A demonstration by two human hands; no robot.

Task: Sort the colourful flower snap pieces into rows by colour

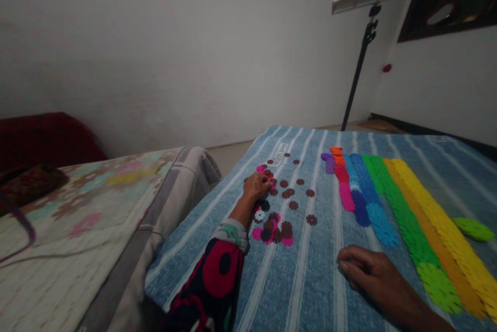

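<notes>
My left hand (257, 186) is reaching way out, grip bunched narrow with the fingertips pressing down on a few pink and brown discs (267, 172) at the far edge of the scatter. I honestly can't tell if I'm actually pinching one or just touching them, since my knuckles are hiding it. More loose brown discs (289, 193) are lying just beside it, and a small pink and brown pile (274, 228) is sitting right by my wrist. All of it is lying on the striped blanket (303, 280). My right hand (367, 267) is resting palm down near me, grip loosely curled and looking empty, close to the near ends of the sorted rows: the blue row (373, 202), the green row (404, 218) and the yellow row (446, 218). A floral mattress (77, 228) is sitting off to the left. My worry is that the sleeve (217, 275) is hanging right next to that little pile, so dragging the arm could smear it around. The blanket is soft too, so any tug could wrinkle those neat rows, and flat discs on cloth are slippery to pinch.
</notes>
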